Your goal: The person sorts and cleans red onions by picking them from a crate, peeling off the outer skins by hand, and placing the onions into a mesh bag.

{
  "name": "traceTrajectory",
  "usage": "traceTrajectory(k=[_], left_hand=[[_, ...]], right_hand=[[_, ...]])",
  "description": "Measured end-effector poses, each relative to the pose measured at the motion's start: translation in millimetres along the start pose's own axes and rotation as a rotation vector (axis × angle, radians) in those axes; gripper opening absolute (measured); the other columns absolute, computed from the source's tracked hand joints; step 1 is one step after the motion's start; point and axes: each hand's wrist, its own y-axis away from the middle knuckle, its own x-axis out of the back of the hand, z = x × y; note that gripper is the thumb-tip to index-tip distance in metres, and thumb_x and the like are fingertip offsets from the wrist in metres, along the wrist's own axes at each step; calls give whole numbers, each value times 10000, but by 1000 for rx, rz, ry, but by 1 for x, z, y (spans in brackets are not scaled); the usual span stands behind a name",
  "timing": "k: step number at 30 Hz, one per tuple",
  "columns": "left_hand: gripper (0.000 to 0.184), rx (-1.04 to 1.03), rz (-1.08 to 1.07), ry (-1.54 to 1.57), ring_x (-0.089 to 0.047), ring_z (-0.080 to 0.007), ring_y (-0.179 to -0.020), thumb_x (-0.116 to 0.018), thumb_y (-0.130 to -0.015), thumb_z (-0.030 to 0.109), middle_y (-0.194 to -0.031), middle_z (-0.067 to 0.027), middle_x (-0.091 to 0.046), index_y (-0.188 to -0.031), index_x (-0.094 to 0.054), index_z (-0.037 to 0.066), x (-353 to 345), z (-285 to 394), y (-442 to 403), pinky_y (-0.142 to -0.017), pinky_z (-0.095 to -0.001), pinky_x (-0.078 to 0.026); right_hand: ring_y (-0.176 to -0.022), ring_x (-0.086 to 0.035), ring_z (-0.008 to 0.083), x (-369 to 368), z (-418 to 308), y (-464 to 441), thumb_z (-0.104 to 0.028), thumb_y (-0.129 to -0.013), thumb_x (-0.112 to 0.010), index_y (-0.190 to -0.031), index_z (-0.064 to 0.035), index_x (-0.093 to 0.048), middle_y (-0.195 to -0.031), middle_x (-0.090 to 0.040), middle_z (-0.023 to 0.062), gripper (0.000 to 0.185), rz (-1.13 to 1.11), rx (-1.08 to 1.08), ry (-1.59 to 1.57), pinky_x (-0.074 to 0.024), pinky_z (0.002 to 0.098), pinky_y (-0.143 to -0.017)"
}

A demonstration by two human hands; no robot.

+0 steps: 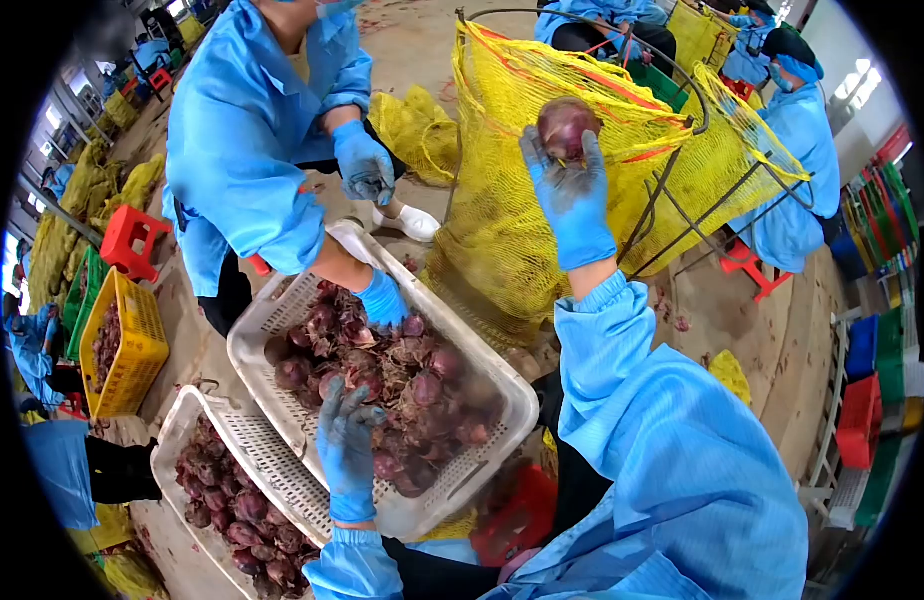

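My right hand [570,205], in a blue glove with dirty fingers, is raised and holds a red onion [569,128] at its fingertips. The onion is in front of the open top of a yellow mesh bag [502,190], which hangs on a dark metal frame. My left hand [348,445], also gloved, is over the near side of a white plastic crate [517,390]. Its fingers are apart, and nothing shows in them. Red onions [422,385] with loose dry skins fill much of that crate.
Opposite, a co-worker in blue reaches one gloved hand [382,300] into the same crate. A second white crate [267,460] of onions stands at lower left. Nearby are a yellow crate [142,345], a red stool [132,243] and another yellow mesh bag [417,130].
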Motion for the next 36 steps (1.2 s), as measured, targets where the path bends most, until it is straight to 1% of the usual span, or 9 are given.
traceTrajectory(k=[2, 8, 12, 15, 22, 27, 33, 34, 36], left_hand=[[678, -3, -10, -42, -638, -239, -920, -621, -895, 276, -1237, -201, -565, -1414, -332, -50, 0, -3, 0, -840, -340, -494], [649, 2, 12, -131, -629, -241, -948, -583, -903, 263, -1246, -191, -562, -1420, -333, -40, -9, 3, 5, -864, -360, -485], [665, -9, -6, -118, -625, -246, -967, -584, -902, 289, -1269, -201, -549, -1424, -330, -34, -1, 4, 3, -880, -369, -480], [675, -1, 4, -61, -622, -262, -995, -579, -907, 310, -1290, -217, -535, -1427, -322, -35, 9, 5, 3, -885, -381, -485], [639, -128, 110, 128, -599, -238, -986, -490, -927, 395, -1230, -139, -576, -1406, -370, -11, 34, 21, -6, -831, -364, -488], [427, -275, 243, 348, -543, -234, -970, -399, -970, 266, -1211, -136, -591, -1305, -505, 23, 72, 49, -9, -920, -381, -420], [394, -410, 415, 503, -555, -275, -932, -431, -947, 253, -1116, -155, -629, -1222, -564, 4, 112, 72, -2, -923, -406, -444], [400, -412, 573, 467, -585, -292, -932, -436, -946, 296, -1127, -150, -623, -1235, -535, 39, 109, 76, -5, -883, -445, -463], [403, -435, 532, 505, -584, -302, -950, -441, -943, 281, -1137, -157, -617, -1235, -539, 22, 116, 77, -2, -903, -451, -461]], right_hand=[[-1253, -448, 428, 11, -8, -2, -236, -905, -588, -1268, 52, -434, -1342, -449, 289, 488, -10, -17, -247, -360, 589, -1062], [-1249, -454, 441, 23, -11, -2, -211, -912, -504, -1290, 63, -440, -1334, -466, 301, 471, -38, -255, -395, -359, 585, -1065], [-1221, -472, 447, 26, -20, -9, -207, -915, -476, -1319, 82, -415, -1323, -482, 293, 500, -70, -153, -358, -374, 565, -1057], [-1228, -481, 415, 4, -20, 7, -229, -932, -445, -1338, 77, -416, -1311, -511, 261, 509, -149, -304, -355, -376, 545, -1056], [-961, -569, 293, 15, 26, 13, -301, -961, -401, -1379, 15, -425, -1291, -570, 174, 525, -415, -507, 75, -436, 449, -915], [-884, -584, 280, 33, 68, 27, -307, -965, -405, -1362, 6, -453, -1265, -581, 181, 508, -441, -735, 397, -475, 425, -868], [-841, -643, 210, 54, 135, 80, -305, -927, -503, -1312, 7, -506, -1130, -653, 118, 496, -493, -942, 1340, -508, 344, -811], [-858, -643, 193, 54, 154, 102, -313, -909, -532, -1279, -3, -537, -1101, -661, 107, 483, -558, -1034, 1529, -508, 343, -819], [-901, -646, 195, 81, 180, 135, -311, -860, -597, -1223, -30, -586, -1070, -667, 106, 459, -834, -1117, 1825, -503, 349, -838]])
